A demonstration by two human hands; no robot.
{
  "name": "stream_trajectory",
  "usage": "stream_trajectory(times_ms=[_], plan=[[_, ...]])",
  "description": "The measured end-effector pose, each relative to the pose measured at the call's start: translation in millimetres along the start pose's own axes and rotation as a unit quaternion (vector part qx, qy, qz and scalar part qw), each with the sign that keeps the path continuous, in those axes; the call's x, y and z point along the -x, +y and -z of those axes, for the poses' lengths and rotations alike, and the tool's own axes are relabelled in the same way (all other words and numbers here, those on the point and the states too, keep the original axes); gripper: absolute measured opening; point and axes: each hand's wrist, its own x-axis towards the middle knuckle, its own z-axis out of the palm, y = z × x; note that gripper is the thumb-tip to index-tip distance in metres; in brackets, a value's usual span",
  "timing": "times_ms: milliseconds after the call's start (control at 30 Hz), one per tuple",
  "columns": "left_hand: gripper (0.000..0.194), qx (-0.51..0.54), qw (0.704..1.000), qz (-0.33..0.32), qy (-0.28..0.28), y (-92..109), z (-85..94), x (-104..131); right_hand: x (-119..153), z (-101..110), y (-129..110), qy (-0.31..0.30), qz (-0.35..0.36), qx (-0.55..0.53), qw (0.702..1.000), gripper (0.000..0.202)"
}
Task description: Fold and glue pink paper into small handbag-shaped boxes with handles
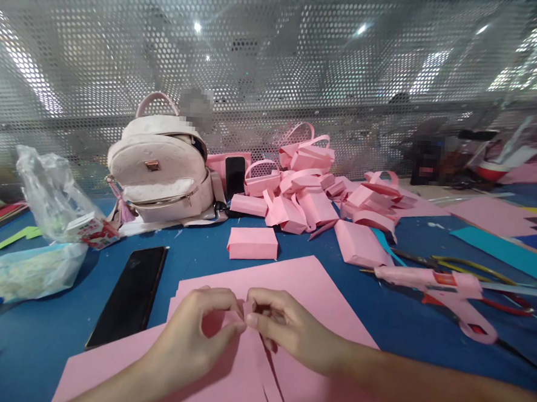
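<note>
My left hand and my right hand meet above pink paper sheets spread on the blue table. Thumb and fingers of each hand pinch the top end of a narrow pink paper strip, which slants down toward the bottom edge of the view. The exact spot between the fingertips is partly hidden. Just beyond the sheets sits a small folded pink paper box.
Behind stand a pale backpack, a propped phone and piled pink paper bags. A dark phone and plastic bags lie left. At right are a pink glue gun, pliers and coloured paper.
</note>
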Motion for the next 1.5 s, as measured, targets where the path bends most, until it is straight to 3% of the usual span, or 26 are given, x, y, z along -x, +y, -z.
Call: stream_trajectory(times_ms=[167, 500, 733, 933, 1133, 1233, 1500], plan=[[0.016, -0.063, 0.997, -0.032, 0.021, -2, 0.8, 1, 0, 1, 2, 0.01, -0.014, -0.006, 1.0, 0.032], [0.014, -0.021, 0.996, 0.085, -0.02, -5, 4.4, -9, -2, 5, 4, 0.014, -0.02, 0.036, 0.999, 0.028], [0.014, 0.056, 0.995, 0.084, 0.005, -6, 0.5, -7, -1, 5, 1, 0.02, -0.041, -0.003, 0.999, 0.029], [0.014, 0.047, 0.994, 0.098, 0.018, -3, 8.4, -12, -2, 8, 1, 0.005, -0.031, 0.037, 0.999, 0.026], [0.014, 0.011, 0.991, 0.129, -0.018, -3, 10.2, -15, -1, 6, -2, 0.002, -0.006, 0.057, 0.998, 0.024], [0.016, 0.045, 0.985, 0.163, -0.028, -5, 7.9, -14, -2, 5, -3, 0.007, 0.015, 0.055, 0.998, 0.025], [0.016, 0.091, 0.983, 0.155, -0.027, -4, 5.5, -13, -2, 6, -4, 0.009, -0.001, 0.036, 0.999, 0.031]])
